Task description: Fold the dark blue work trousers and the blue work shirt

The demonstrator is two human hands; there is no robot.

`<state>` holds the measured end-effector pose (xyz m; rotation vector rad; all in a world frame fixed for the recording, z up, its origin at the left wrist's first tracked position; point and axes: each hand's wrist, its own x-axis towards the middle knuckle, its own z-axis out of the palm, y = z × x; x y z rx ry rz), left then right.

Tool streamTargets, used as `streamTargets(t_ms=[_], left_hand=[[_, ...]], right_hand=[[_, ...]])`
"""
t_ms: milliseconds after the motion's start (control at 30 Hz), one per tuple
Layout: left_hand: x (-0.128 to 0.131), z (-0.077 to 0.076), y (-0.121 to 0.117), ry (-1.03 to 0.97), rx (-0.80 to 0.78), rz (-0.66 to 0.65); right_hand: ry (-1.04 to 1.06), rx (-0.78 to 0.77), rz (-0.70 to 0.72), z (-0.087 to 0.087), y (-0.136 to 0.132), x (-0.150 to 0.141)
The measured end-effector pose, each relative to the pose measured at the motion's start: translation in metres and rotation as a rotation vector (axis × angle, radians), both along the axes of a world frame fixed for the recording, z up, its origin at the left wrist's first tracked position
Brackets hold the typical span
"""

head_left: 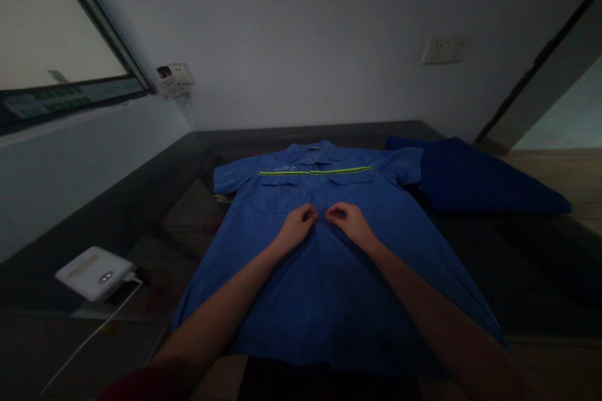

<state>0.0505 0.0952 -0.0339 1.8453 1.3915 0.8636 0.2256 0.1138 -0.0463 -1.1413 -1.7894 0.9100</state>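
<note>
A blue short-sleeved work shirt (301, 282) lies spread out front side up, collar pointing away from me. It has a yellow-green stripe across the chest, pale lettering and two flap pockets. Just below the pockets, my left hand (301, 220) is closed in a pinch on the cloth left of the front opening. Opposite it, my right hand (348, 220) pinches the cloth right of the opening, with a small gap between the two hands. Small creases run down from the right fingertips. The fingertips partly hide what they grip.
A darker blue folded cloth (484, 175) lies at the right, touching the shirt's sleeve. On the dark table (183, 156), a white box-shaped device (96, 272) with a plugged-in white cable (94, 333) sits at left. Wall sockets (444, 50) are on the wall behind.
</note>
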Motion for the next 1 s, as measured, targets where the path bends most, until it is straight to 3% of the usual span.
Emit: streamTargets(t_ms=[167,333,500,600,733,867,1000], left_hand=[[0.000,-0.001,-0.001,0.078,0.042,-0.005],[0.002,-0.002,-0.007,0.266,0.222,0.012],[0.002,-0.010,-0.018,0.435,0.240,-0.051],[-0.002,-0.016,-0.022,0.557,0.246,-0.079],[-0.005,-0.017,-0.022,0.612,0.272,-0.079],[-0.007,-0.003,-0.027,0.619,0.307,-0.068],[-0.010,0.025,-0.047,0.605,0.288,-0.078]], right_hand=[[-0.062,0.027,0.019,0.001,-0.001,-0.001],[-0.151,0.106,0.007,0.002,-0.004,-0.001],[-0.446,0.295,-0.071,-0.004,-0.018,0.003],[-0.620,0.325,-0.073,-0.008,-0.027,0.005],[-0.698,0.324,-0.086,-0.006,-0.032,0.006],[-0.703,0.331,-0.086,0.008,-0.045,0.011],[-0.642,0.296,-0.097,0.027,-0.083,0.017]])
